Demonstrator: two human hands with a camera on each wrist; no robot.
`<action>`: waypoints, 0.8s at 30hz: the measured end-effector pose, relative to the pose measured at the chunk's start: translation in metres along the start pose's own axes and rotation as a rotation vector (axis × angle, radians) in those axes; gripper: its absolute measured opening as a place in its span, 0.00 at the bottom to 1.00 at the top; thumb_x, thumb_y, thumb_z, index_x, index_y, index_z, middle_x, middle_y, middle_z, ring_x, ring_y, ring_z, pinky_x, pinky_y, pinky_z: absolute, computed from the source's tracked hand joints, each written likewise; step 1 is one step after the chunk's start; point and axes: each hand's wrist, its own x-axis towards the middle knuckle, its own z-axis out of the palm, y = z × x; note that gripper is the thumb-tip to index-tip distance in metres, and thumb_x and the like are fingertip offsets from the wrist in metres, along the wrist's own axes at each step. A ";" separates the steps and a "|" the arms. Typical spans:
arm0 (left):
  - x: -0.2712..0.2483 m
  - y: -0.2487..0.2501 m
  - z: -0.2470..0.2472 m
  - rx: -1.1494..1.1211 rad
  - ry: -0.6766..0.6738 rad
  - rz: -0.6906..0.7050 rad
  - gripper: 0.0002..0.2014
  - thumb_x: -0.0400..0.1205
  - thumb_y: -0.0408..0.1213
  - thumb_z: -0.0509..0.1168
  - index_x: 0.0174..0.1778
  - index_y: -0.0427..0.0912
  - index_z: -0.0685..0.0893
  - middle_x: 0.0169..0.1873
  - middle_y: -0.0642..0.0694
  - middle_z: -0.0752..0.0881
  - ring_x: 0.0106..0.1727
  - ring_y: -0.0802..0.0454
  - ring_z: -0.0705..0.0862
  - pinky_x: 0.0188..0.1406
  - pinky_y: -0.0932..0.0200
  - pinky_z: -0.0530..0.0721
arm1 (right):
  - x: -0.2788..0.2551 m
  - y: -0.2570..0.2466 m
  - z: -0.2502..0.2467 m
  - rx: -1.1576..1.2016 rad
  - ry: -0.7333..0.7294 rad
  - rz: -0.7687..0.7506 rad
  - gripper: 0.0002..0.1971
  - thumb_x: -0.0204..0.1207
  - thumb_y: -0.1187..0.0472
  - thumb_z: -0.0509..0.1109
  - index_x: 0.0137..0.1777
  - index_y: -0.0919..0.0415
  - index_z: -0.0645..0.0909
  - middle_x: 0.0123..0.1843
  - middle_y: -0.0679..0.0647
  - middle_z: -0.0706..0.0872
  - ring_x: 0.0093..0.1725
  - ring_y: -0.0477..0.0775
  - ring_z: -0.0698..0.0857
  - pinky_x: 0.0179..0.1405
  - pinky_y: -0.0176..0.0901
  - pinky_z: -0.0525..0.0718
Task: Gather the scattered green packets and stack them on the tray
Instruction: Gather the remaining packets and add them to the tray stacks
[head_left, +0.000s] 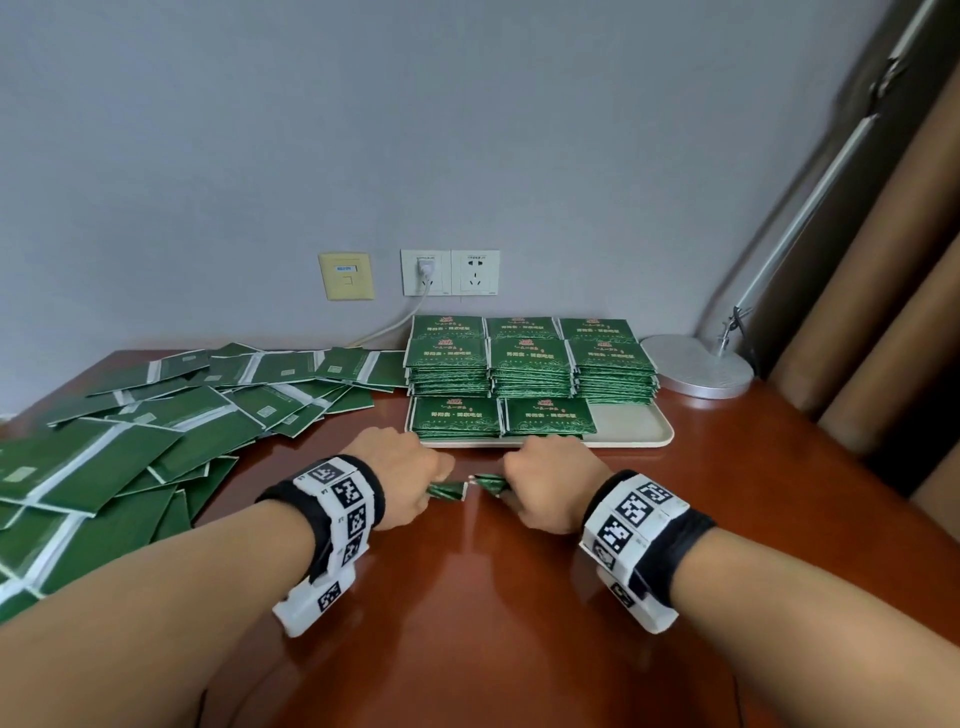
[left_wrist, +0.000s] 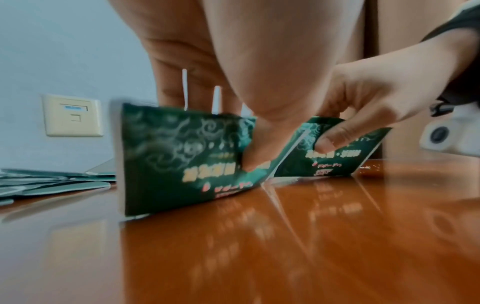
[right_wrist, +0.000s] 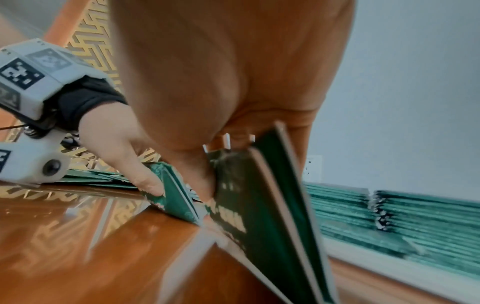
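Two hands, each pinching a small bundle of packets upright on the bench.
Left hand fingers grasp one bundle, right hand another; tray just beyond, loose packets left.

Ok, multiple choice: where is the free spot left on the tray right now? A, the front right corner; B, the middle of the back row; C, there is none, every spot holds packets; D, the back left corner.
A: on the tray the back rows are full of stacked green packets, and the front row holds packets at left and middle only, so bare tray shows at front right.
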 end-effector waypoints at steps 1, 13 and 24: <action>0.002 -0.002 -0.002 -0.008 0.027 -0.007 0.06 0.85 0.42 0.59 0.57 0.55 0.76 0.42 0.47 0.83 0.40 0.42 0.80 0.41 0.54 0.78 | 0.003 0.007 -0.001 0.011 0.029 0.016 0.11 0.82 0.53 0.64 0.56 0.58 0.82 0.48 0.59 0.84 0.50 0.66 0.86 0.40 0.47 0.75; 0.083 -0.019 -0.021 -0.177 0.262 -0.083 0.17 0.89 0.40 0.58 0.72 0.56 0.81 0.47 0.54 0.75 0.58 0.49 0.80 0.51 0.49 0.83 | 0.052 0.086 0.011 0.007 0.159 0.226 0.19 0.83 0.61 0.58 0.72 0.53 0.77 0.66 0.57 0.76 0.66 0.62 0.74 0.60 0.53 0.75; 0.117 -0.020 0.001 -0.104 -0.021 -0.024 0.28 0.85 0.64 0.53 0.82 0.64 0.65 0.67 0.50 0.75 0.69 0.45 0.74 0.61 0.42 0.81 | 0.075 0.101 0.041 0.229 -0.063 0.173 0.26 0.88 0.42 0.52 0.84 0.46 0.65 0.80 0.51 0.69 0.76 0.61 0.69 0.77 0.57 0.66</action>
